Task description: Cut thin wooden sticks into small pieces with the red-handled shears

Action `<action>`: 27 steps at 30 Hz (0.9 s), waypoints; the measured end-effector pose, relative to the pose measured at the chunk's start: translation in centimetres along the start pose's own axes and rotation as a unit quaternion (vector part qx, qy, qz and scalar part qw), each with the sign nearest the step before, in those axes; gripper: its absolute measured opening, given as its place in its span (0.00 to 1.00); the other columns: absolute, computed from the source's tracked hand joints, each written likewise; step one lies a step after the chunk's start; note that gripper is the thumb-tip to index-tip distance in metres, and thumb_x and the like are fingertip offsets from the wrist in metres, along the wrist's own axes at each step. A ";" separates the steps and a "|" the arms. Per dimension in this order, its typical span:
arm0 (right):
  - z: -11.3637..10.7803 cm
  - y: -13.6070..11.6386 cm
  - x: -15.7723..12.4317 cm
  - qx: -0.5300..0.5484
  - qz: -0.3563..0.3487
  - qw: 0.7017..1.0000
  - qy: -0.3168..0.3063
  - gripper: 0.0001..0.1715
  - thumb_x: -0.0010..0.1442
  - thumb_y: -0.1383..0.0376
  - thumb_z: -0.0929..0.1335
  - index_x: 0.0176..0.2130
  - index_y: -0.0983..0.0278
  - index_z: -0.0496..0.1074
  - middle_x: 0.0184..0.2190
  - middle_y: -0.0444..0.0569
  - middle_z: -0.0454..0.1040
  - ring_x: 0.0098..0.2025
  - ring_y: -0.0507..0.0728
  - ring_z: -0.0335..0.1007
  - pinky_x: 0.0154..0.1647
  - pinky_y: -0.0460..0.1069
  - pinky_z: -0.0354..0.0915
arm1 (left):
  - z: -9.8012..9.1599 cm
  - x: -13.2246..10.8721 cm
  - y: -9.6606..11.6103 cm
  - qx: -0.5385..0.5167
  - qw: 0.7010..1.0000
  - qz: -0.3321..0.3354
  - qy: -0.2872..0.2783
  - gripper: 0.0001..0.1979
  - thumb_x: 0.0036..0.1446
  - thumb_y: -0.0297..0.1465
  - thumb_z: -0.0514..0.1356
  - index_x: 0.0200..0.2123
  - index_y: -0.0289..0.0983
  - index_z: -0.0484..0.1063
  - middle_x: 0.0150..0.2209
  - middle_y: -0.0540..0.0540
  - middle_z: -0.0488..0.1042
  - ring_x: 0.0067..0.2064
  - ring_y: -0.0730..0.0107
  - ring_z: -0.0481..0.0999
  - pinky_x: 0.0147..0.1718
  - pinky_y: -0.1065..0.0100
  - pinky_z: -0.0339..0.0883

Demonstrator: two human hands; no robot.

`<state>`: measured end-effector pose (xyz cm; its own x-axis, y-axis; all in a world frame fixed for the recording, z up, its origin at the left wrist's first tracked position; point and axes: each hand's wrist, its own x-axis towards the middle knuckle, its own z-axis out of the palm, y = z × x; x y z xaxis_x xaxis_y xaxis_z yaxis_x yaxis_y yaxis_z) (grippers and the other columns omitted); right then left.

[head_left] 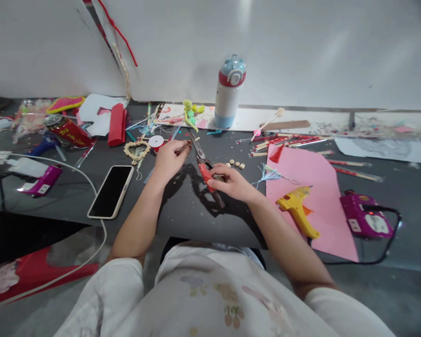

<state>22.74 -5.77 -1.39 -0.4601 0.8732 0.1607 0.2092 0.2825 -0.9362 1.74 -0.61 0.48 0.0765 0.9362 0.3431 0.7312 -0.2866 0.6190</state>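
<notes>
Grey tabletop (182, 217), white panels (301, 56) behind

Centre: pliers (202, 161) in the right hand (233, 183), their tips near the left hand (170, 160). Upper centre: bottle (227, 105), behind both hands. Left: phone (111, 193); upper left, behind it, can (70, 132). Right: glue gun (299, 211) on paper sheet (319, 180), socket block (365, 217) at the sheet's right edge.

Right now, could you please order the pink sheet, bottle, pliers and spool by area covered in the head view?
Largest to smallest:
Pink sheet
Bottle
Pliers, partly hidden by the right hand
Spool
</notes>
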 end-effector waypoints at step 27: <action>-0.1 -0.1 0.1 0.049 0.019 0.999 -0.006 0.10 0.54 0.59 0.68 0.34 0.64 0.71 0.35 0.46 0.69 0.37 0.51 0.65 0.41 0.48 0.60 | -0.2 0.0 0.2 0.001 1.000 0.012 -0.012 0.13 0.55 0.34 0.55 0.39 0.37 0.77 0.33 0.46 0.77 0.36 0.70 0.73 0.38 0.70 0.65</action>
<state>22.74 -5.70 -1.25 -0.4632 0.8780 0.1207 0.1423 0.2081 -0.9677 1.77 -0.67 0.78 0.1102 0.9334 0.3414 0.7310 -0.3089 0.6085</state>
